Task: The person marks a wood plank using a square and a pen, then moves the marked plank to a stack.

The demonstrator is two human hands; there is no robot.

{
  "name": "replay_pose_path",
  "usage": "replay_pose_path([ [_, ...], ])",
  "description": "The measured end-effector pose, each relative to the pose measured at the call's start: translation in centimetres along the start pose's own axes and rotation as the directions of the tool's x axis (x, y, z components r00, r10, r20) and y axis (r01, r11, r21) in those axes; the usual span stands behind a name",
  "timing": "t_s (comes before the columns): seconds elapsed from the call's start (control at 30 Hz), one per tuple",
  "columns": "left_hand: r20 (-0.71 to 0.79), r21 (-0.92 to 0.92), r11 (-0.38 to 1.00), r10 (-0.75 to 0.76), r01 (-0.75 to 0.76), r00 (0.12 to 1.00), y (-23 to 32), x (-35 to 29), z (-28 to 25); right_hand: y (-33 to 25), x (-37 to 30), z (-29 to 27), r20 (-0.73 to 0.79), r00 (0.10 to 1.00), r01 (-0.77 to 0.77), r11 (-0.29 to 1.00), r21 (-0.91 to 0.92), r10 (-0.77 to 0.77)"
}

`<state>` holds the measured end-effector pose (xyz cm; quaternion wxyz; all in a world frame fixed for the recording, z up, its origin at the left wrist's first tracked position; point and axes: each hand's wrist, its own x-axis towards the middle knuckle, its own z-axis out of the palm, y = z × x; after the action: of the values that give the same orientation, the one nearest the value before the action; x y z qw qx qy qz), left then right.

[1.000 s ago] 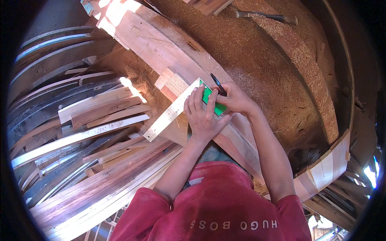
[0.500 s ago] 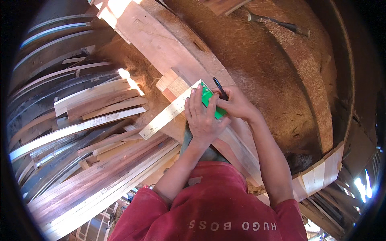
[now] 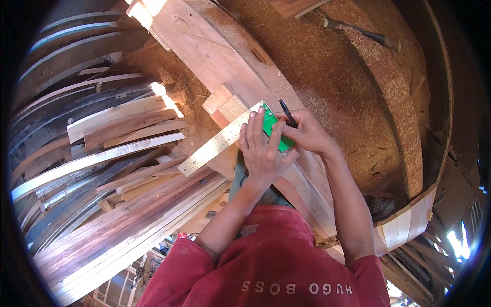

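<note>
A try square with a green handle and a pale metal blade [image 3: 215, 142] lies across a long wooden board [image 3: 302, 187]. My left hand [image 3: 263, 153] presses it down, its fingers over the blade and the edge of the green handle. Between the fingers of my right hand [image 3: 311, 134] is a black pen [image 3: 287, 112], tilted with one end up, just right of the handle. The pen's lower end is hidden by my fingers. Small wood blocks [image 3: 220, 100] lie beyond the blade.
A long plank [image 3: 209, 56] runs away to the upper left. A chisel-like tool with a dark handle [image 3: 363, 34] lies on the shaving-covered surface at the upper right. Stacked boards [image 3: 128, 220] and strips fill the left side. Sawdust covers the ground behind.
The whole view has shifted slightly, so hands, square and boards appear a little further right. Both hands keep their hold on the try square and the pen.
</note>
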<state>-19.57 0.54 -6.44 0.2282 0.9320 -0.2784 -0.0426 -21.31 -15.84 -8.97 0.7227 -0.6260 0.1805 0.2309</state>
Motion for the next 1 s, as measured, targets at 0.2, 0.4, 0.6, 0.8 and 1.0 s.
replay_pose_path([
  [0.2, 0.001, -0.001, 1.000, 0.006, -0.006, 1.000, 0.0, 0.0, 0.0, -0.5, -0.1, -0.1, 0.038, 0.995, -0.099, 0.989, 0.109, 0.095],
  [0.4, 0.010, 0.033, 0.999, -0.006, 0.006, 1.000, 0.2, 0.2, -0.3, -5.0, 0.2, -2.3, -0.437, 0.899, 0.051, 0.998, 0.030, -0.033],
  [0.6, 0.037, 0.005, 1.000, -0.017, 0.017, 0.999, 0.1, 0.0, -0.5, -10.2, 2.3, 1.3, -0.405, 0.813, 0.286, 0.893, -0.348, -0.419],
  [0.8, 0.447, 0.097, 0.988, -0.155, 0.124, 0.881, -1.0, -1.1, 0.3, -10.6, 3.2, 4.9, -0.015, 0.871, 0.403, 0.732, -0.550, -0.491],
  [1.0, 0.425, 0.148, 0.985, -0.145, 0.089, 0.894, -0.8, -1.4, 0.7, -10.2, 3.3, 5.7, 0.052, 0.868, 0.420, 0.674, -0.607, -0.494],
])
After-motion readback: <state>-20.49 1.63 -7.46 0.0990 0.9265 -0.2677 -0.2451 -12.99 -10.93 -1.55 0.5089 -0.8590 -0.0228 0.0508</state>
